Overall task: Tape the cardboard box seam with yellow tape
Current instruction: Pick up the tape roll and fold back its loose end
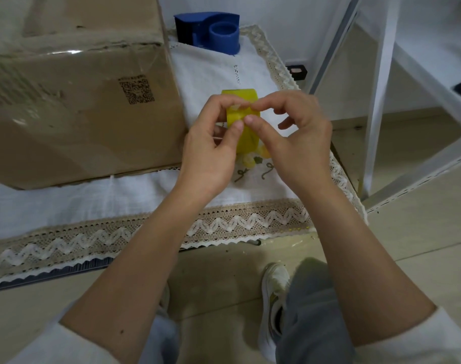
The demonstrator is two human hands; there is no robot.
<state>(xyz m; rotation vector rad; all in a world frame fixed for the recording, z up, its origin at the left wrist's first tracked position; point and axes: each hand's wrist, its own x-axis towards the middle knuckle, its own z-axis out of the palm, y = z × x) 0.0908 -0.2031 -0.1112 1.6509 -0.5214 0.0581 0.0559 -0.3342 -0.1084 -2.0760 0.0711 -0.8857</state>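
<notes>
Over white tablecloth (134, 190), yellow tape roll (246, 135) sits pinched between both hands' grip.

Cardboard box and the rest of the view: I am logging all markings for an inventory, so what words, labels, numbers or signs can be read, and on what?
Cardboard box: a printed QR code with a line of small print above it, too blurred to read.
Yellow tape roll, held in both hands: no text visible.
Blue tape dispenser: no text visible.
No readable words or numbers anywhere.
</notes>
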